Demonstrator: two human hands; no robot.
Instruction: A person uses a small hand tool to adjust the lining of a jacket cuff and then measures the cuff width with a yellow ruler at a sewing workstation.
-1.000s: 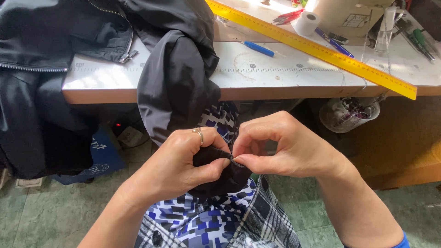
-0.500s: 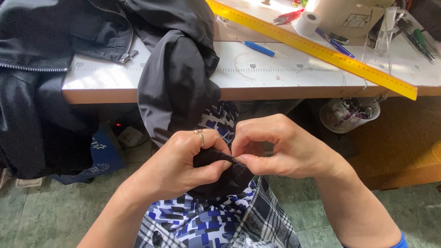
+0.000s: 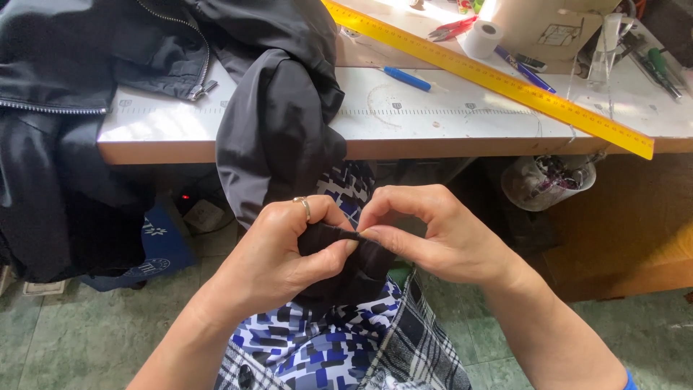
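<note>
Left hand (image 3: pixel 278 253) curled, ring on one finger, thumb and fingers pinched on a fold of black cloth (image 3: pixel 346 260), right hand (image 3: pixel 433 235) arched opposite, fingertips pressed on the same fold, cloth hanging near from the table (image 3: pixel 447 126), yellow ruler (image 3: pixel 491 76) far right.

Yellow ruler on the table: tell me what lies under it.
The yellow ruler lies slantwise on the white table, which shows along both of its edges. A blue pen touches its far edge. Whatever sits directly beneath the ruler is covered.
</note>
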